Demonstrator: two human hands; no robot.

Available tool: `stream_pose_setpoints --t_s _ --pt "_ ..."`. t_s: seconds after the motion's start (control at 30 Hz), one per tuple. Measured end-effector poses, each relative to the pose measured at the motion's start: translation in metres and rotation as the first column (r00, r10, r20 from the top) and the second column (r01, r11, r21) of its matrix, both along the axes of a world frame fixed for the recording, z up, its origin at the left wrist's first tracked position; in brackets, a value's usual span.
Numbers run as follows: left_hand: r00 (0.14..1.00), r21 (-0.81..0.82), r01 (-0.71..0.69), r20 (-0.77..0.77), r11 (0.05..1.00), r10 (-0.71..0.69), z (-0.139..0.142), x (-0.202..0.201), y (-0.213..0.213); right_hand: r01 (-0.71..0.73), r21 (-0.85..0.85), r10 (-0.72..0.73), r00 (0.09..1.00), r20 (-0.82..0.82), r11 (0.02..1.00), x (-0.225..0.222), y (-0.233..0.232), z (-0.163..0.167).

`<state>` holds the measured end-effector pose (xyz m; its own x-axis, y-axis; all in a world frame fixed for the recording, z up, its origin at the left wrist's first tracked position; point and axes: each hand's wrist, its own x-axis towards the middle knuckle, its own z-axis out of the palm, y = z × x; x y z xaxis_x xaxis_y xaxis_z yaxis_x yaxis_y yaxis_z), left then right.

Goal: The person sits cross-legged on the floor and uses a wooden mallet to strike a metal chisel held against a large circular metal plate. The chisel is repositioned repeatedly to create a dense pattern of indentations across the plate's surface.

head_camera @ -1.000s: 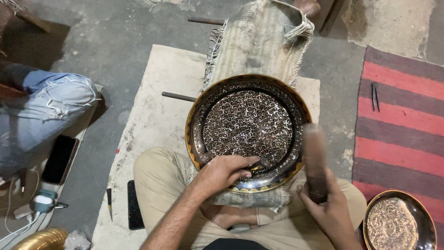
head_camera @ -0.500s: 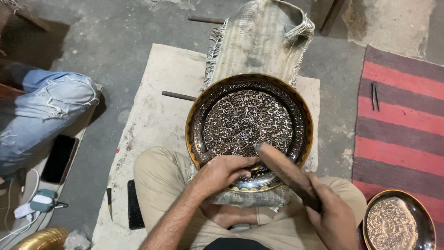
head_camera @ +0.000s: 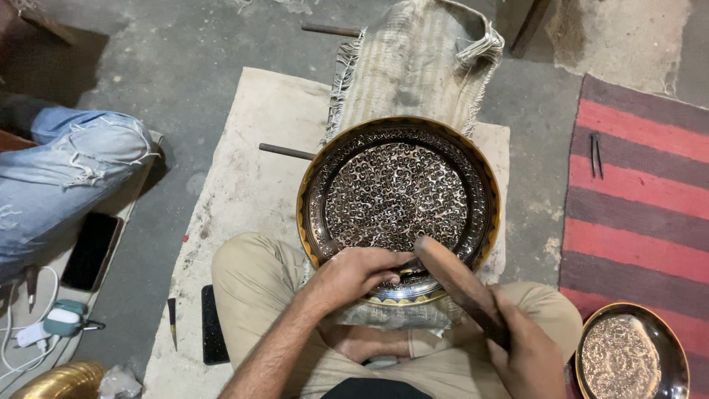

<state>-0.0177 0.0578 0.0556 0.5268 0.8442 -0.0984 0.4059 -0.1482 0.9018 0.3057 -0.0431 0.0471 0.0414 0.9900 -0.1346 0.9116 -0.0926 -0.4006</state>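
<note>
Resting: engraved round tray, centre of frame, on the person's lap.
Left hand: curled shut at the tray's near rim; what it pinches is hidden.
Right hand: gripping a wooden mallet, lower right.

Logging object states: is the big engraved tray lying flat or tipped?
Tipped: the engraved tray leans on the person's lap, its near rim under the left hand.

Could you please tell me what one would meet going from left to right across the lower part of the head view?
White cable → dark phone → small chisel → left hand → wooden mallet → right hand → small engraved bowl.
</note>
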Motion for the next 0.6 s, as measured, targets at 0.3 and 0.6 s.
stream_pose_setpoints --t_s 0.3,0.6 --pt "0.999 0.074 0.035 0.017 0.997 -0.037 -0.004 -0.005 0.001 0.068 0.046 -0.060 0.987 -0.147 0.997 0.014 -0.008 0.000" --pt "0.989 -0.110 0.102 -0.093 0.989 -0.112 0.001 -0.015 0.017 0.064 -0.048 -0.080 0.858 -0.508 0.997 0.020 -0.039 -0.030"
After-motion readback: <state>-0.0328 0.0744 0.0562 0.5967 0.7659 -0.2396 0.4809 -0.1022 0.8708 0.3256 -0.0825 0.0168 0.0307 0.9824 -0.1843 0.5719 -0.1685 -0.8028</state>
